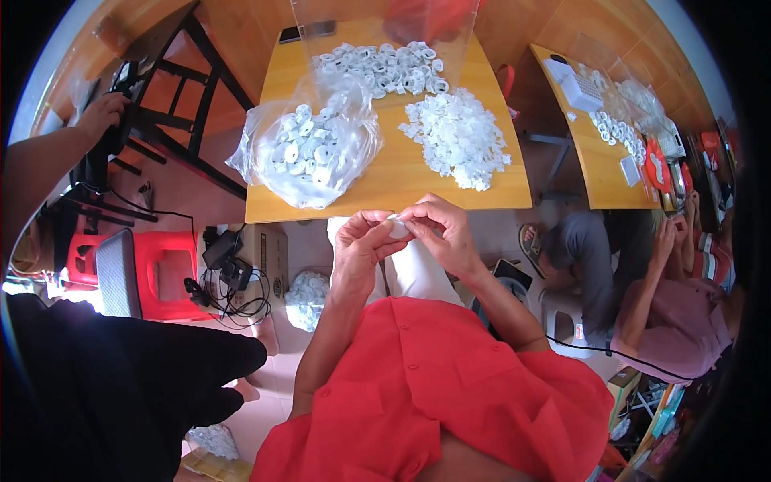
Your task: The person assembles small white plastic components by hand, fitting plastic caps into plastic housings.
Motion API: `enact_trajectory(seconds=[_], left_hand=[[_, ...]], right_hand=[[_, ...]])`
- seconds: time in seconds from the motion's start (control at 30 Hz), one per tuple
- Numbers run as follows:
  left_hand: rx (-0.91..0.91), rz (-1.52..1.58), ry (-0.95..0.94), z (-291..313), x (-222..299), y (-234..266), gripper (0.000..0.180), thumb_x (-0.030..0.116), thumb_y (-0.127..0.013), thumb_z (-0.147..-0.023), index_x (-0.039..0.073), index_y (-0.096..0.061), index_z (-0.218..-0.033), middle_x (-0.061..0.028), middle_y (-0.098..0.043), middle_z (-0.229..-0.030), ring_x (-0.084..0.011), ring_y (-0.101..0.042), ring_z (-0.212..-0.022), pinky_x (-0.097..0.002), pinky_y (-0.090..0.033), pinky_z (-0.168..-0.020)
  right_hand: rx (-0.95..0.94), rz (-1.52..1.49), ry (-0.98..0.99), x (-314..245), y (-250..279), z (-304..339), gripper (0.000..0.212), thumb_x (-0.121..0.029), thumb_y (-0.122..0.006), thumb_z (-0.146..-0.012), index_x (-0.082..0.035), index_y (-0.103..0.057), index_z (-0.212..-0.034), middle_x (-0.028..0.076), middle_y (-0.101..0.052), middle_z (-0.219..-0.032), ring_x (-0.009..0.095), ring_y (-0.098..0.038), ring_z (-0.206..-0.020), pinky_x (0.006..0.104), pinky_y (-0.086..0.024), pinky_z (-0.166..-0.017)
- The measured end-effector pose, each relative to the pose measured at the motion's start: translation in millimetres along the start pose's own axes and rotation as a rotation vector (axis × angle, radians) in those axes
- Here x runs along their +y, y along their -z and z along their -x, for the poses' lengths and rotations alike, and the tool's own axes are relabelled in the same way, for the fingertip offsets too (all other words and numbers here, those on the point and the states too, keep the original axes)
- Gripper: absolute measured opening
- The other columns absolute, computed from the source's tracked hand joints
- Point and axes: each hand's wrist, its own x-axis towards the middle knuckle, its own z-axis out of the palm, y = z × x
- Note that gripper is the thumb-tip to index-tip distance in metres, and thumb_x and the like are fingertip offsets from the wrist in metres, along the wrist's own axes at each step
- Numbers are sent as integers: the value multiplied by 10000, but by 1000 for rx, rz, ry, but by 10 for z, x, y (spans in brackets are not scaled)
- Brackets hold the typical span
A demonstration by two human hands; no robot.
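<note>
In front of my lap, just off the table's near edge, my left hand (359, 241) and my right hand (443, 231) meet. Both pinch a small white round plastic part (397, 230) between thumb and fingers. On the wooden table (369, 201) beyond them lies a clear plastic bag (357, 149) full of white round parts (299, 153). To its right is a heap of small translucent plastic pieces (458, 136). A pile of white ring-shaped parts (389, 68) spreads farther back.
A clear upright panel (458, 40) and a dark phone (291, 34) are at the table's back. On the left are a person in black (120, 386), a red stool (165, 261) and tangled cables (241, 297). Other people sit by another table (598, 169) at right.
</note>
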Motion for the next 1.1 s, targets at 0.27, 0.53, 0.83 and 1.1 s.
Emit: enact_trajectory(seconds=[0.27,0.53,0.83,1.1], left_hand=[[14,-67,-81,22,-55,-13,82,28,-523,-891,23,-595,-929,-126,-654,-924,-218,-671,-830,-316,-586,-730],[-29,-17,22,44,6,-37,201,60,-486,-923,3,-590,-1085,-135,-647,-999,-235,-667,-870,-326,-570,-779],[-84,105,10,72,-71,-61,239,22,-517,-904,13,-580,-1135,-113,-643,-1006,-203,-656,-875,-304,-553,-795],[-216,279,44,73,-133,-38,256,23,-495,-920,24,-569,-1165,-78,-617,-1056,-158,-614,-895,-291,-509,-835]], right_hand=[[-30,112,-1,-65,19,-9,113,74,-605,-800,21,-629,-897,67,-586,-883,127,-597,-819,237,-512,-712],[-23,124,17,-106,54,-24,101,55,-606,-788,11,-568,-870,62,-549,-832,127,-605,-723,243,-524,-645],[67,-69,-40,-159,39,40,95,75,-602,-793,22,-548,-850,74,-599,-835,138,-658,-746,240,-531,-664],[14,33,12,-328,68,43,156,65,-614,-770,30,-569,-915,78,-592,-842,126,-629,-734,252,-540,-668]])
